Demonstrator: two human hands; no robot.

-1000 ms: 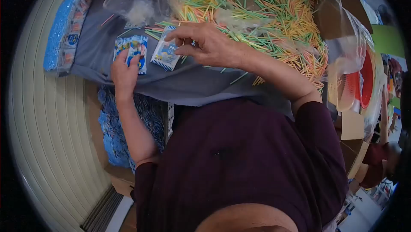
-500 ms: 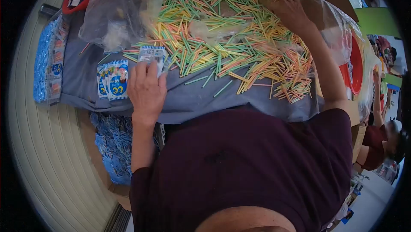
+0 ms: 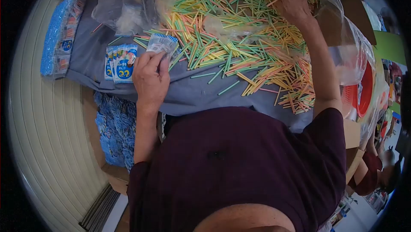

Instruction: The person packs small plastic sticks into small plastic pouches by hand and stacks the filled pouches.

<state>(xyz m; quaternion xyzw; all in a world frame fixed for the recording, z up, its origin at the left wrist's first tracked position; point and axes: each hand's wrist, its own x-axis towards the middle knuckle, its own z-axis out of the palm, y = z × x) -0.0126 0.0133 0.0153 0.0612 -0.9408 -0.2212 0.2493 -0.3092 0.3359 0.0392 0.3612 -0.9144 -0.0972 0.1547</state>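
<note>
My left hand [image 3: 151, 77] is closed, thumb and fingertips on the lower edge of a small clear-and-blue packet [image 3: 162, 42] with its printed side not showing. Just left of it, several blue-and-white printed packets [image 3: 124, 63] lie overlapped on the grey cloth. My right hand [image 3: 294, 7] reaches into the far right of a large pile of thin pastel sticks [image 3: 239, 22], green, yellow, orange and pink. Its fingers look stretched out among the sticks, though their tips are partly hidden. One pinkish stick lies right beside them.
The pile rests on grey cloth [image 3: 180, 95] inside torn clear plastic [image 3: 132, 5]. A bag of blue packets [image 3: 60, 39] lies at the left edge. Below it is a box of blue wrappers [image 3: 113, 137]. A red basin [image 3: 365, 90] and another person [image 3: 370, 172] are at right.
The view has shifted slightly. My left hand stays at the clear-and-blue packet. My right hand's fingers have turned and reach farther into the sticks.
</note>
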